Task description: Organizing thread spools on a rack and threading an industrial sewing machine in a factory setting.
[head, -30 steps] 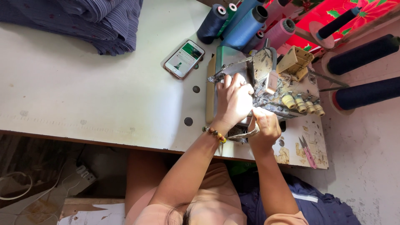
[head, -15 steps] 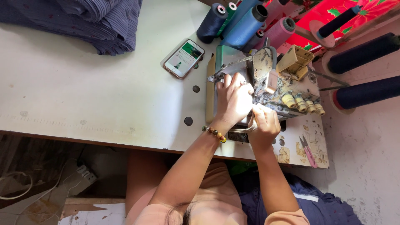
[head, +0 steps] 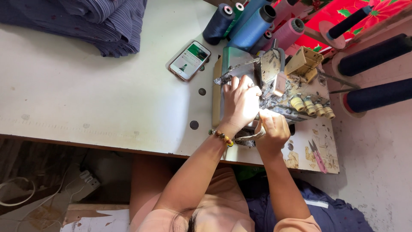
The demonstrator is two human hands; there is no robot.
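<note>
A worn overlock sewing machine (head: 283, 81) sits at the right of a white table (head: 107, 103). My left hand (head: 240, 103), with a beaded bracelet at the wrist, rests on the machine's front by the needle area, fingers curled down onto it. My right hand (head: 271, 131) is just right of it at the machine's lower front, fingers pinched together on something small that I cannot make out. A row of cream tension knobs (head: 311, 106) lies right of both hands.
A lit smartphone (head: 189, 60) lies left of the machine. Folded dark blue fabric (head: 86, 21) is piled at the table's far left. Several thread cones (head: 244, 21) stand behind the machine, dark spools (head: 377, 53) at right. Pink thread snips (head: 318, 157) lie near the table's front edge.
Both hands stay at the machine's front; my right hand has shifted slightly closer under my left. Nothing else moved.
</note>
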